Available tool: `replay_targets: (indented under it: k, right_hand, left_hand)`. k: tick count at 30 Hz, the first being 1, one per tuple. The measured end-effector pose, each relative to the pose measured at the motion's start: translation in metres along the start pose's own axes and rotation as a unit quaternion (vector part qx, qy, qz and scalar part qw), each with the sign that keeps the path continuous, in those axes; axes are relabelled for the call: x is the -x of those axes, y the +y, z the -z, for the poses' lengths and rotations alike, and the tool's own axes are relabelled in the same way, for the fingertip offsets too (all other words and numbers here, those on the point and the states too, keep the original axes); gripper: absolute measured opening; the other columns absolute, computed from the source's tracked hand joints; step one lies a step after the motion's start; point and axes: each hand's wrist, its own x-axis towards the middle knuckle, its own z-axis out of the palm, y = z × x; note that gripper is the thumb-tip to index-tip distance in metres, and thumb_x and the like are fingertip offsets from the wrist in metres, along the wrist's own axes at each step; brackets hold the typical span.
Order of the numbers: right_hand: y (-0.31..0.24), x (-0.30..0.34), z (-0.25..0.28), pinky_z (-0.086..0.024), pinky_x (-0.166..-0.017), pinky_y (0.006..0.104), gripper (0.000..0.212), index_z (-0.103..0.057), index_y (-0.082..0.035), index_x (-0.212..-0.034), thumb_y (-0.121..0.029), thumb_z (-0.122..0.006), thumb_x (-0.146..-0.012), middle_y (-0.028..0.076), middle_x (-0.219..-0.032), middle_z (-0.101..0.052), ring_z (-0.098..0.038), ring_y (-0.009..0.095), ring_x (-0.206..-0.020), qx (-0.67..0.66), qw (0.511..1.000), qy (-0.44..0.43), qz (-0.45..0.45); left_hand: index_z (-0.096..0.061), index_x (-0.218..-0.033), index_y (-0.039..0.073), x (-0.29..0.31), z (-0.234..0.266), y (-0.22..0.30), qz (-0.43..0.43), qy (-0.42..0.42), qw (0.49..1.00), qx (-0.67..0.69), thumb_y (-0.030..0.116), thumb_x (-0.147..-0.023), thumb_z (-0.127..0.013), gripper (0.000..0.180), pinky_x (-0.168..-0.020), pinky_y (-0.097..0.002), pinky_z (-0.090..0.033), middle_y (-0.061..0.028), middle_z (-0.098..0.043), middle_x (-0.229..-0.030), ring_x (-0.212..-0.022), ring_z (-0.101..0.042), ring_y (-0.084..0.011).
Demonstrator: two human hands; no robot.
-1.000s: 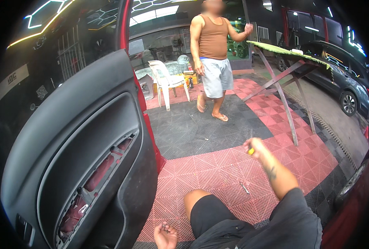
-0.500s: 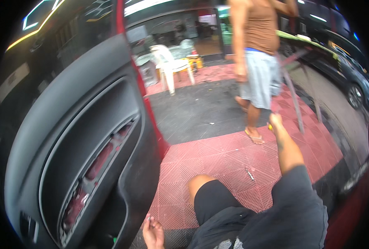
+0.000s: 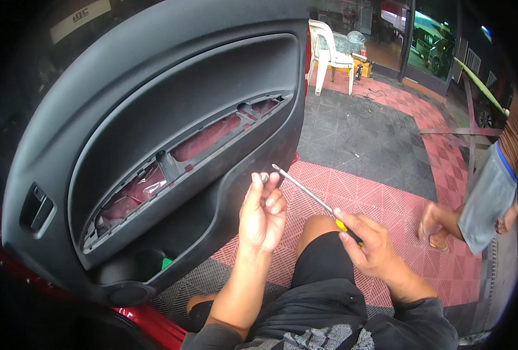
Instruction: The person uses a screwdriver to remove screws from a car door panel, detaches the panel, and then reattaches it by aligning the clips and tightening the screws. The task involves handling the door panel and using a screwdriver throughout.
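Note:
My left hand is raised beside the door panel, thumb and fingers pinching a small silvery piece, possibly a screw. Closed round a black and yellow handle, my right hand holds a screwdriver. Its long metal shaft slants up and left, and the tip is close to my left fingertips. To the left stands the dark grey car door panel, with a long opening where red inner door metal shows. An inside door handle sits near the panel's lower left end.
Something green lies in the door pocket. A person in grey shorts is at the right edge, near a metal stand. A white plastic chair stands at the back on red and black floor tiles.
My right hand has come in from far right to in front of me, with the screwdriver. My left hand has risen from the lower edge. The view has turned toward the door; the person appears farther right.

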Motion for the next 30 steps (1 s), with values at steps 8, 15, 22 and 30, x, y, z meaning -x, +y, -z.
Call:
replay_targets:
  k: [8, 15, 22, 30]
  right_hand:
    - [-0.009, -0.011, 0.011, -0.058, -0.059, 0.0366, 0.054, -0.067, -0.013, -0.139, -0.001, -0.071, -0.086, 0.008, -0.089, -0.072, -0.070, 0.025, -0.067, 0.033, 0.998, -0.055, -0.009]
    - [-0.006, -0.011, 0.023, -0.060, -0.074, 0.0367, 0.053, -0.064, -0.008, -0.142, -0.002, -0.069, -0.090, 0.013, -0.091, -0.073, -0.075, 0.028, -0.083, -0.100, 0.988, -0.095, -0.066]
    - [-0.015, -0.010, 0.029, -0.059, -0.090, 0.0389, 0.052, -0.060, 0.000, -0.139, -0.001, -0.070, -0.088, 0.019, -0.109, -0.074, -0.076, 0.034, -0.098, -0.131, 0.982, -0.060, -0.124]
    - [-0.013, -0.041, 0.035, -0.059, -0.090, 0.0409, 0.048, -0.059, 0.003, -0.138, 0.002, -0.066, -0.090, 0.024, -0.118, -0.073, -0.075, 0.038, -0.106, -0.063, 0.998, 0.001, -0.024]
  left_hand:
    - [-0.070, -0.110, 0.003, -0.001, -0.008, 0.009, 0.009, -0.058, 0.998, 0.034, 0.024, -0.110, -0.058, 0.024, -0.057, -0.0217, -0.044, -0.0109, -0.073, -0.111, -0.067, -0.050, -0.0077]
    - [-0.067, -0.116, 0.002, -0.002, -0.008, 0.013, -0.037, -0.077, 0.994, -0.066, 0.018, -0.111, -0.057, 0.020, -0.057, -0.0211, -0.043, -0.0123, -0.072, -0.111, -0.066, -0.048, -0.0072]
    - [-0.066, -0.118, 0.001, -0.006, -0.024, 0.012, -0.114, -0.039, 0.959, -0.256, 0.021, -0.109, -0.061, 0.022, -0.050, -0.0186, -0.035, -0.0102, -0.071, -0.099, -0.061, -0.042, -0.0032]
    - [-0.066, -0.123, 0.007, -0.034, -0.060, -0.008, -0.104, 0.004, 0.987, -0.119, 0.034, -0.109, -0.061, 0.030, -0.051, -0.0218, -0.029, 0.0057, -0.035, -0.068, -0.059, -0.030, -0.0048]
